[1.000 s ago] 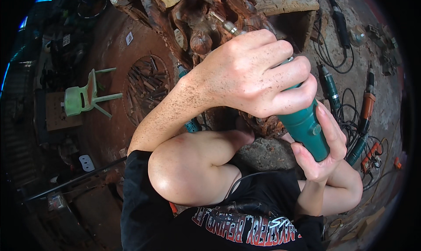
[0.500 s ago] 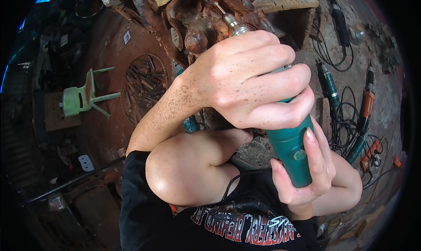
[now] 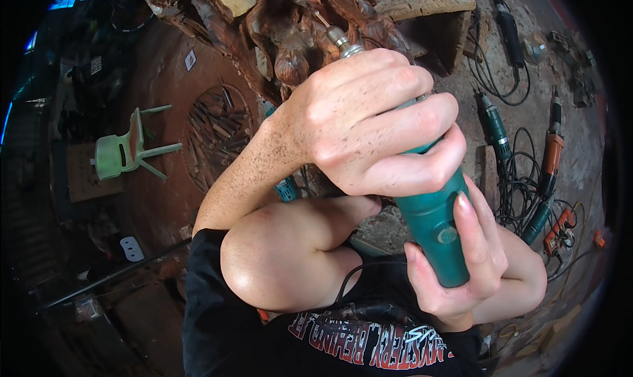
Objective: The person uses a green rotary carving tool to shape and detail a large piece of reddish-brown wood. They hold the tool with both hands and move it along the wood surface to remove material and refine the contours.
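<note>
A green die grinder (image 3: 432, 222) slants across the middle, its metal collet and thin bit pointing up and left. My left hand (image 3: 379, 123) is wrapped round its front part, with dark dust specks over the wrist and forearm. Lower down, my right hand (image 3: 478, 265) cups the rear end, fingers along the side and thumb opposite. Beyond the bit stands a reddish-brown wood carving (image 3: 290, 64) with rounded, knotty shapes. The bit's tip lies in front of the carving; whether it touches the wood I cannot tell. A black cord runs across my lap.
Several power tools with tangled cords lie on the floor at right, including a green grinder (image 3: 494, 126) and an orange one (image 3: 552, 156). A pale green chair (image 3: 119, 154) lies at left near a round heap of carving tools (image 3: 217, 130). My bent knee (image 3: 270, 261) is below.
The grinder and both hands appear slightly farther left, with the front end a little higher in view. The grip of both hands stays the same.
</note>
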The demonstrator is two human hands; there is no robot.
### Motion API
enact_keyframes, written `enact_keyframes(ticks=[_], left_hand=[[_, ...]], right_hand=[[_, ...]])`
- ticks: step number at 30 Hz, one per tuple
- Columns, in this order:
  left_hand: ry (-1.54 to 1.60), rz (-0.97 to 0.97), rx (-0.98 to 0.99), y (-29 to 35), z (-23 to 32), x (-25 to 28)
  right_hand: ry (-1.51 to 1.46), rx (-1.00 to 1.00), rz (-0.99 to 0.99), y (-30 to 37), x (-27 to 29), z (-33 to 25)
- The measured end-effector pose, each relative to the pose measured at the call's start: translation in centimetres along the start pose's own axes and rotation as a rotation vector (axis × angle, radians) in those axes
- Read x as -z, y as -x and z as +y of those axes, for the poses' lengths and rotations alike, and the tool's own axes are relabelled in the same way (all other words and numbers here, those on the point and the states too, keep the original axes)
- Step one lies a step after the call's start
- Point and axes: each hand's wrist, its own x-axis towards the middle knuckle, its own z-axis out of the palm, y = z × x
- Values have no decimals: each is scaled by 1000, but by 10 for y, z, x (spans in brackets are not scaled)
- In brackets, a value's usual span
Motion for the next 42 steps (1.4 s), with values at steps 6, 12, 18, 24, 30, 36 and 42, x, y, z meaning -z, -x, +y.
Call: enact_keyframes(ticks=[6, 12, 18, 24, 30, 36, 42], left_hand=[[11, -76, -28, 1, 0, 8], [2, -72, -31, 2, 1, 7], [5, -101, 5, 2, 5, 10], [33, -109, -5, 0, -1, 10], [17, -87, -8, -1, -3, 8], [68, -108, 82, -4, 2, 11], [-3, -60, -12, -1, -5, 3]], right_hand=[[-23, -58, 16, 2, -2, -3], [-58, -183, 5, 4, 1, -11], [-65, -198, -12, 2, 4, -13], [-67, -203, 18, 2, 0, -13], [-20, 32, 26, -1, 3, 0], [-68, -279, -16, -5, 7, -16], [-89, -264, 110, -16, 6, -12]])
